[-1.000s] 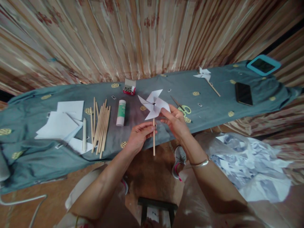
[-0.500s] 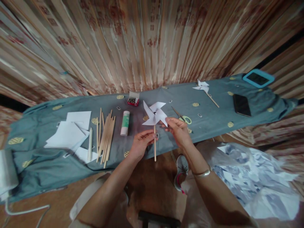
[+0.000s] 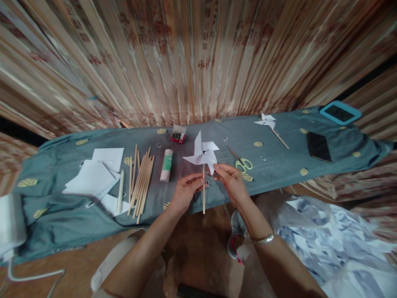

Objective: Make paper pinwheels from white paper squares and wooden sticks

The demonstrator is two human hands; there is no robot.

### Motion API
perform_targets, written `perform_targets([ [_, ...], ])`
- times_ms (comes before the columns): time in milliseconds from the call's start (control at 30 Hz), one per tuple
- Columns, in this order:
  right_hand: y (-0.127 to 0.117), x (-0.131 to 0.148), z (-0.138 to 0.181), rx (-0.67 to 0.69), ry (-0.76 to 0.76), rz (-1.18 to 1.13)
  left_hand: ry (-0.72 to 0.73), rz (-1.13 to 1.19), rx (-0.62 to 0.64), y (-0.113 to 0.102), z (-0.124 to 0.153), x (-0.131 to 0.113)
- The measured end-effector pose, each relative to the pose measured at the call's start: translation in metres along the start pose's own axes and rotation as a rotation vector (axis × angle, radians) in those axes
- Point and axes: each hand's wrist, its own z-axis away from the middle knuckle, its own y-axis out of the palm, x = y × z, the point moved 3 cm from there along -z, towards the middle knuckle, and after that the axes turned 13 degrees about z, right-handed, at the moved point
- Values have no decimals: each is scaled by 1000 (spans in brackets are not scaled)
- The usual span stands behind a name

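A white paper pinwheel (image 3: 198, 159) with a silver pin at its centre stands upright on a thin wooden stick. My left hand (image 3: 188, 191) is closed on that stick below the blades, thumb and fingers pinching it. At the lower right blade, my right hand (image 3: 231, 182) has its thumb and fingers drawn together at the paper tip. Just beyond the right hand lie scissors (image 3: 243, 164) with light green handles. To the left of the pinwheel are a glue stick (image 3: 166, 165) and an open red box of pins (image 3: 178, 136).
Several wooden sticks (image 3: 143, 184) lie left of the glue stick, beside a white pen-like rod (image 3: 120, 192) and paper sheets (image 3: 89, 179). A second pinwheel (image 3: 267, 121), a dark phone (image 3: 319, 147) and a blue-framed tablet (image 3: 340, 112) are rightward. Paper scraps (image 3: 322, 236) fill a bag below.
The pinwheel's blades have turned on the pin. My right hand has shifted slightly down with the blade tip, while my left hand keeps its hold on the stick. The view has tilted slightly.
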Motion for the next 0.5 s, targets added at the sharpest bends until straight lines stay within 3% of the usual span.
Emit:
perform_targets([
  [500,11,3,7,49,-25,59,15,24,7,0,-2,3],
])
